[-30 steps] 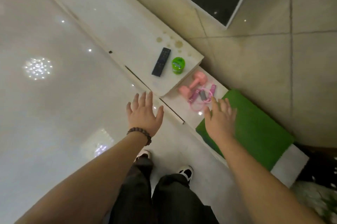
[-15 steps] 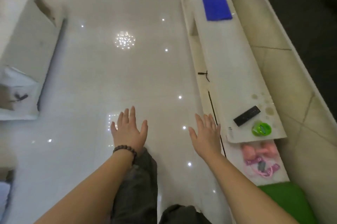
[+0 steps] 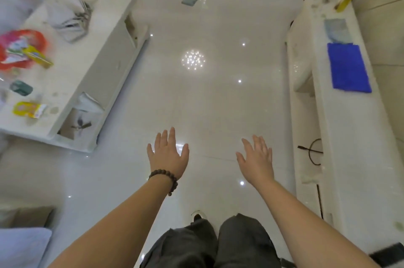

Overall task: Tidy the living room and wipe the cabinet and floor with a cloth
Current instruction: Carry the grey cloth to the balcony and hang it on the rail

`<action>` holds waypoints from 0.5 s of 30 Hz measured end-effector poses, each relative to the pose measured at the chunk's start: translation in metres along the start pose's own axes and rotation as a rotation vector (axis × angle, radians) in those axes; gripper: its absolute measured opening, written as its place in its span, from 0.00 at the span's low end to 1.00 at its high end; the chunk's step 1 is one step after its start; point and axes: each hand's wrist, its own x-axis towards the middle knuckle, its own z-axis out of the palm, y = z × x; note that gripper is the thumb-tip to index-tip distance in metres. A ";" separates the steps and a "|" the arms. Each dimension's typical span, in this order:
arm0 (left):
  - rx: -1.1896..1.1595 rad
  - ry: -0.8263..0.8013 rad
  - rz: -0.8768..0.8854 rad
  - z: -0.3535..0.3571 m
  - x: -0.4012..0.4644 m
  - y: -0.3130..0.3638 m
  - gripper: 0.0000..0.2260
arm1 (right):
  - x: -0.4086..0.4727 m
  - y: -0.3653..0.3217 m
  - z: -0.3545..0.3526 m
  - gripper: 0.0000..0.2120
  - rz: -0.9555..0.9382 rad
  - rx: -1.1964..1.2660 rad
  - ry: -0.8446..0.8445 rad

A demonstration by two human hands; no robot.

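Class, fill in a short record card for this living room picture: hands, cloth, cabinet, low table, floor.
left hand: open, empty, beaded bracelet on the wrist
right hand: open, empty
blue cloth: lying flat on the cabinet, untouched
cabinet: long, white, on the person's right
low table: white, on the left, cluttered with packets
floor: glossy pale tiles, small grey item lying far ahead

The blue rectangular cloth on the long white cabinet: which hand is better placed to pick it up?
Probably the right hand: it is open, empty and on the side of the blue rectangular cloth.
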 end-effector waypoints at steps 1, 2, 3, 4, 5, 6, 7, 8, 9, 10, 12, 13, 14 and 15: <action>-0.007 0.007 -0.011 -0.007 0.018 -0.001 0.29 | 0.018 -0.010 -0.006 0.25 -0.011 -0.007 -0.006; -0.012 0.013 -0.020 -0.014 0.036 -0.001 0.29 | 0.036 -0.020 -0.011 0.25 -0.020 -0.013 -0.009; -0.016 0.021 -0.028 -0.020 0.055 0.000 0.29 | 0.055 -0.030 -0.017 0.25 -0.026 -0.016 -0.008; -0.019 0.028 -0.034 -0.025 0.074 0.001 0.29 | 0.075 -0.039 -0.023 0.25 -0.033 -0.019 -0.002; -0.020 0.033 -0.040 -0.030 0.094 0.003 0.29 | 0.096 -0.047 -0.030 0.25 -0.040 -0.017 0.005; -0.018 0.035 -0.045 -0.034 0.115 0.005 0.29 | 0.117 -0.054 -0.035 0.25 -0.046 -0.014 0.013; -0.018 0.037 -0.050 -0.037 0.138 0.008 0.29 | 0.141 -0.061 -0.040 0.25 -0.052 -0.011 0.019; -0.021 0.040 -0.055 -0.039 0.162 0.012 0.29 | 0.166 -0.066 -0.045 0.25 -0.056 -0.011 0.026; -0.024 0.044 -0.060 -0.042 0.188 0.017 0.29 | 0.193 -0.071 -0.050 0.24 -0.061 -0.011 0.036; -0.024 0.049 -0.066 -0.045 0.216 0.023 0.29 | 0.221 -0.076 -0.055 0.24 -0.065 -0.009 0.044; -0.011 0.062 -0.078 -0.056 0.276 0.038 0.29 | 0.283 -0.085 -0.069 0.24 -0.066 -0.003 0.044; -0.007 0.064 -0.082 -0.063 0.309 0.047 0.29 | 0.316 -0.090 -0.077 0.24 -0.068 -0.006 0.036; -0.004 0.062 -0.085 -0.071 0.341 0.056 0.29 | 0.348 -0.096 -0.087 0.25 -0.073 -0.014 0.023; -0.001 0.056 -0.093 -0.081 0.373 0.065 0.29 | 0.381 -0.102 -0.099 0.25 -0.085 -0.025 0.008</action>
